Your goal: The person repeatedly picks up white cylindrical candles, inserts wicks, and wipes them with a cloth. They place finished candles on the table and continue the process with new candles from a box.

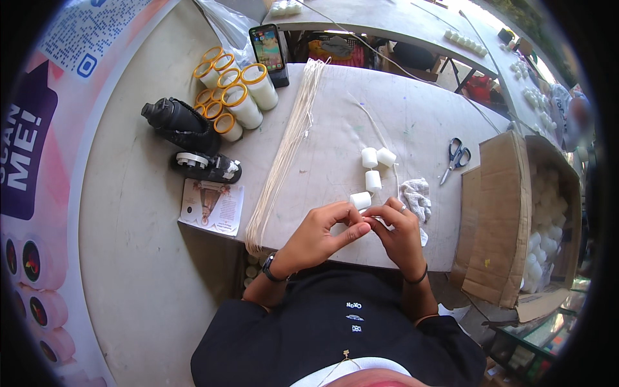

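Note:
Near the table's front edge my two hands meet, fingertips close together. My left hand (321, 233) is closed, thumb and forefinger pinched on a thin white cord (363, 211). My right hand (401, 237) pinches the same cord just beside it; the exact grip is partly hidden by the fingers. Right beyond the fingertips lies a white cylinder (360, 200), like a small unwrapped candle. Several more such cylinders, one of them a white cylinder (373, 181), lie farther off along a white cord (367, 115) that runs loosely across the table.
A crumpled white cloth (417, 198) lies by my right hand, scissors (455, 159) beyond it. At right stands a cardboard box (493, 219) of white cylinders. Leftward are a cord bundle (288, 151), orange-rimmed jars (242, 106), a phone (267, 51), a black bottle (180, 124) and a leaflet (211, 206).

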`<move>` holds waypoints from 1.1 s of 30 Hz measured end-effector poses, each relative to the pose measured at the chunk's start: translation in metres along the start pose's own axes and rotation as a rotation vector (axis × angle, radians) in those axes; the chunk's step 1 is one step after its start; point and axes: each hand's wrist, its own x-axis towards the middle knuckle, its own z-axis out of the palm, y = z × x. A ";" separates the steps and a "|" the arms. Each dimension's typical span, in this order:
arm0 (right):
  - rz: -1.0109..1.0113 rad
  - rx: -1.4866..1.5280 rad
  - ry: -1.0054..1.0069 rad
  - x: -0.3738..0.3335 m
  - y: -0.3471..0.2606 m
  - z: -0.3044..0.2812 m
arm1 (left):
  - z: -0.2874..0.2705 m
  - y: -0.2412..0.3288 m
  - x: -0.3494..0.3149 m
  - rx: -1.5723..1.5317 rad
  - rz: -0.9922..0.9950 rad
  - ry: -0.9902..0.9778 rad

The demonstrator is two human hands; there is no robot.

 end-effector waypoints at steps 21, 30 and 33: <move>-0.062 0.049 0.061 0.000 -0.039 -0.001 | 0.024 -0.041 -0.002 -0.250 0.151 0.425; -0.101 -0.061 0.096 0.010 -0.025 0.003 | 0.025 -0.038 0.015 0.175 0.324 0.382; -0.074 -0.017 0.063 0.008 -0.021 0.004 | 0.029 -0.035 0.019 0.373 0.433 0.411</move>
